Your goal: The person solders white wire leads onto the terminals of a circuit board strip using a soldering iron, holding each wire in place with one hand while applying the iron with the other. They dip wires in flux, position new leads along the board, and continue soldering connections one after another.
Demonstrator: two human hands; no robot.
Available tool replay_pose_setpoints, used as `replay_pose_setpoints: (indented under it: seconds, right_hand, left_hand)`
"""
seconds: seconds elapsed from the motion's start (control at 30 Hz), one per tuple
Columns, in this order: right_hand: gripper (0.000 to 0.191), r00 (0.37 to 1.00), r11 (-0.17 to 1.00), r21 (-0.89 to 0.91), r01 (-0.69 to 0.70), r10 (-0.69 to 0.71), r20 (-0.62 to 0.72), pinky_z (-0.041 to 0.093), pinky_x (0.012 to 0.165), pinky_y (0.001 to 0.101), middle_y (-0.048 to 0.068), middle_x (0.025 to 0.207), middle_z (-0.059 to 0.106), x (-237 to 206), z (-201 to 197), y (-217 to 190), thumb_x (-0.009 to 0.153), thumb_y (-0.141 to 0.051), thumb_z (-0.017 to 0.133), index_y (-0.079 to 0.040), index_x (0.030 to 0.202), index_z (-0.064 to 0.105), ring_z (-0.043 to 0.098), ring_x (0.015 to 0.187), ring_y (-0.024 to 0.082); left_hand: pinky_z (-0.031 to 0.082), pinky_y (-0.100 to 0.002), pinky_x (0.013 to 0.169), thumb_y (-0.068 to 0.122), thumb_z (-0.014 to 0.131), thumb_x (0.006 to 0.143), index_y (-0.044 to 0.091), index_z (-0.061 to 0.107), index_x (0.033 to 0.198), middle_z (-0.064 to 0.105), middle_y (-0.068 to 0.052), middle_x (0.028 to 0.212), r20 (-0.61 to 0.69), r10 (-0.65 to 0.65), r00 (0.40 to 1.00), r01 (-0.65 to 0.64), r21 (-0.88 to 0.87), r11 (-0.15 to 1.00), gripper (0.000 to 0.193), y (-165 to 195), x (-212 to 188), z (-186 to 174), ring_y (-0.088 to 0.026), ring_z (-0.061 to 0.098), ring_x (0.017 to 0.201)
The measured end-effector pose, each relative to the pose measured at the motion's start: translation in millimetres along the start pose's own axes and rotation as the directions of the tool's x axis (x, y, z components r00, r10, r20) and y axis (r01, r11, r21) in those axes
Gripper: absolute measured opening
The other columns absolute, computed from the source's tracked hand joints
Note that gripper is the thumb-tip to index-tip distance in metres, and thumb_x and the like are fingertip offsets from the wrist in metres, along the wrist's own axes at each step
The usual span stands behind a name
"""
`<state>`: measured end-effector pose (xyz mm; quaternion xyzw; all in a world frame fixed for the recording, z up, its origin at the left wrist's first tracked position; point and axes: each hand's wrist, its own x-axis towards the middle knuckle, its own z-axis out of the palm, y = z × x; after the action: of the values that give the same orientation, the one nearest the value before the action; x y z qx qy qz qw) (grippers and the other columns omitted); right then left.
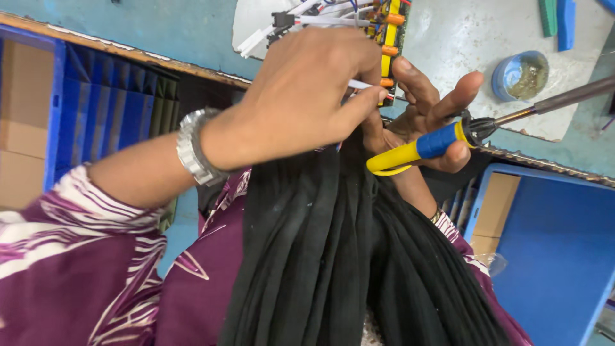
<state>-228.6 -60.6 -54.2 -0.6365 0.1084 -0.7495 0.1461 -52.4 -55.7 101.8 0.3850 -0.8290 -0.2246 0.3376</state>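
Left hand (307, 102) pinched shut on a white wire (362, 84) by the circuit board (387, 29). Right hand (429, 118) clamped around a soldering iron (435, 144), near a blue tin (520, 75).

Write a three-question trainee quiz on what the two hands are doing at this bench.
1. True or false: the right hand holds a soldering iron with a yellow and blue handle.
2. What does the left hand pinch between thumb and fingertips?
A. a thin white wire
B. a screwdriver
C. a roll of tape
3. Fill in: the small round blue tin lies on the bench beside the iron's ____.

Key
1. True.
2. A.
3. Shaft; the tin sits just above the metal shaft in the head view, apart from both hands.
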Motion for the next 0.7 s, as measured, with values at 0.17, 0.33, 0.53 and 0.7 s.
replay_pose_setpoints:
  seconds: [0.17, 0.33, 0.53, 0.7]
  right_hand:
    - [0.105, 0.994, 0.989, 0.102, -0.106, 0.108, -0.022, 0.058, 0.100, 0.0621, 0.013, 0.169, 0.008, -4, -9, -4, 0.087, 0.011, 0.070, -0.046, 0.157, 0.018, 0.055, 0.130, 0.053]
    - [0.104, 0.975, 0.955, 0.233, -0.185, 0.209, -0.078, 0.058, 0.102, 0.0640, 0.013, 0.169, 0.006, -6, -13, -4, 0.086, 0.011, 0.066, -0.048, 0.155, 0.016, 0.053, 0.132, 0.059]
    - [0.122, 0.918, 0.950, 0.042, -0.310, 0.311, -0.246, 0.064, 0.086, 0.0457, 0.002, 0.177, 0.004, -19, -3, -22, 0.081, 0.030, 0.069, -0.049, 0.158, 0.017, 0.062, 0.122, 0.049]
    - [0.111, 0.859, 0.932, 0.232, -0.279, 0.350, -0.374, 0.066, 0.088, 0.0534, 0.007, 0.172, -0.004, -24, -16, -14, 0.081, 0.021, 0.067, -0.046, 0.153, 0.014, 0.064, 0.124, 0.054]
  left_hand:
    - [0.051, -0.043, 0.084, 0.008, 0.075, 0.096, 0.001, 0.057, 0.099, 0.058, -0.013, 0.136, -0.083, 0.260, 0.962, -0.259, 0.021, 0.966, 0.019, -6, -12, 4, -0.031, 0.063, 0.104]
    - [0.052, -0.039, 0.090, 0.006, 0.071, 0.095, 0.004, 0.058, 0.102, 0.061, -0.006, 0.128, -0.138, 0.261, 0.955, -0.266, -0.023, 0.964, 0.015, -16, -11, 20, -0.029, 0.062, 0.110]
    - [0.052, -0.039, 0.091, 0.004, 0.070, 0.098, 0.001, 0.060, 0.111, 0.063, -0.007, 0.127, -0.085, 0.259, 0.962, -0.256, 0.041, 0.966, 0.016, -6, 0, 20, -0.029, 0.061, 0.112]
    - [0.052, -0.041, 0.100, 0.003, 0.070, 0.096, 0.000, 0.060, 0.110, 0.063, -0.008, 0.127, -0.075, 0.241, 0.968, -0.234, 0.096, 0.968, 0.017, 5, 12, 19, -0.031, 0.059, 0.122]
